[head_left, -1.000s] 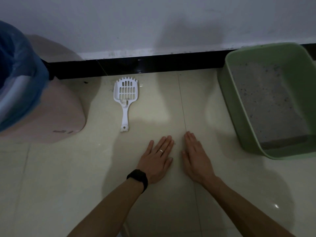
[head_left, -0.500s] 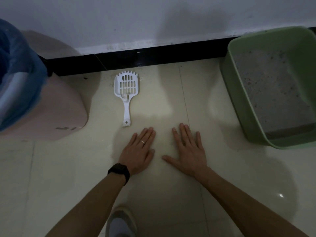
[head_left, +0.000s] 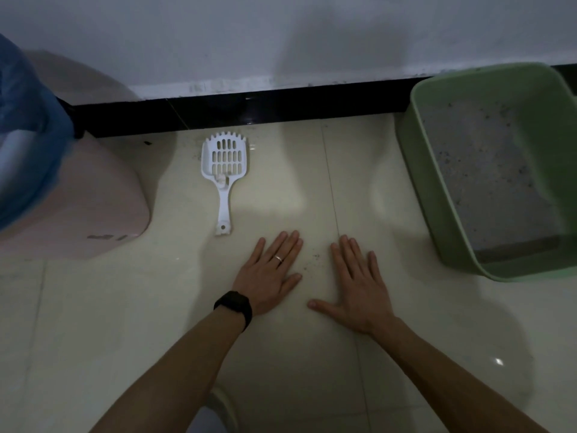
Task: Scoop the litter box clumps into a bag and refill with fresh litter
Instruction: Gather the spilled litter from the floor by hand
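Opening step, before any scooping: both hands are lying flat and empty on the floor point(head_left: 93, 323), palms down with fingers spread, the left hand point(head_left: 268, 275) beside the right hand point(head_left: 359, 287). The white scoop point(head_left: 225, 173) is lying untouched just ahead of the left hand, its handle end pointing back toward the fingertips. The green litter box point(head_left: 437, 195), holding grey litter, is sitting ahead of and beyond the right hand. A blue-lined bin point(head_left: 28, 135) is standing well beyond the left hand. The next move probably calls for the left hand closing around the scoop handle.
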The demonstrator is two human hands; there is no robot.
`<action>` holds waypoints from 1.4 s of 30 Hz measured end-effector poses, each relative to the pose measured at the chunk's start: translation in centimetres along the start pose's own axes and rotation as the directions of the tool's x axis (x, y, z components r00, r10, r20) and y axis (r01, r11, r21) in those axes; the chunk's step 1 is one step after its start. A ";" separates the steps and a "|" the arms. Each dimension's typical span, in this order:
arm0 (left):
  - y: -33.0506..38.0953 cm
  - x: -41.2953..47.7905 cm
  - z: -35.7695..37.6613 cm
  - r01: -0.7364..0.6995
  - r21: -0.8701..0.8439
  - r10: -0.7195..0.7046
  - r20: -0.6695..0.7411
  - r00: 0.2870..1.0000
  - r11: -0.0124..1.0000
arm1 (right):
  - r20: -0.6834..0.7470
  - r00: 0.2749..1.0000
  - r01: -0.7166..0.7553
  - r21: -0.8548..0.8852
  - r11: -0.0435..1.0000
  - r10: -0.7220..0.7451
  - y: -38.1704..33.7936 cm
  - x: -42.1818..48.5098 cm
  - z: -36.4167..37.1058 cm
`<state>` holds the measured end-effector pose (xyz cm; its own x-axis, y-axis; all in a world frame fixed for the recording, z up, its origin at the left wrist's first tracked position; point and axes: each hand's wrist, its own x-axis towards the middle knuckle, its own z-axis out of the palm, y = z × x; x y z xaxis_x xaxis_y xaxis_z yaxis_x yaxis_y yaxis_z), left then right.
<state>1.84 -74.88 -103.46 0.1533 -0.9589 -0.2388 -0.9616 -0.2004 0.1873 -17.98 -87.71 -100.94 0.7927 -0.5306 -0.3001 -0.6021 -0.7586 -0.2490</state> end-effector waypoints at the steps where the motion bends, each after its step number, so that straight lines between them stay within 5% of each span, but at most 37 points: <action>1: 0.1 -0.1 0.0 -0.020 -0.005 0.020 -0.007 1.000 1.000 | -0.005 1.000 -0.006 -0.002 1.000 0.006 0.0 0.2 0.0; 6: 1.3 -0.7 -0.1 -0.086 -0.067 0.084 -0.032 0.996 0.994 | -0.058 0.998 0.020 0.008 1.000 -0.020 -0.6 2.5 -0.6; 14: 0.8 -0.7 -1.5 0.045 -0.238 -0.072 -0.106 0.992 0.970 | -0.215 0.976 0.043 0.045 0.998 -0.032 0.3 3.6 -1.0; 20: 0.6 0.0 -2.5 0.225 -0.436 -0.322 -0.162 0.933 0.871 | -0.274 0.962 0.046 0.082 0.996 -0.021 -1.5 1.9 0.5; 30: 0.7 0.8 -3.7 0.282 -0.523 -0.414 -0.153 0.897 0.804 | -0.339 0.928 -0.049 0.297 0.954 0.153 -3.9 2.6 1.7; 38: 1.1 0.7 -4.8 0.289 -0.592 -0.442 -0.129 0.888 0.753 | -0.206 0.974 -0.051 0.220 0.974 0.097 -3.4 2.6 0.4; 42: 1.2 0.7 -6.1 0.289 -0.619 -0.430 -0.088 0.898 0.730 | -0.264 0.964 -0.003 0.067 0.998 0.021 -3.3 2.5 0.0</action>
<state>2.22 -77.04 -97.64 0.5714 -0.7931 -0.2110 -0.5169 -0.5475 0.6581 -14.00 -86.55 -100.86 0.7770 -0.6273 -0.0519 -0.6098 -0.7297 -0.3092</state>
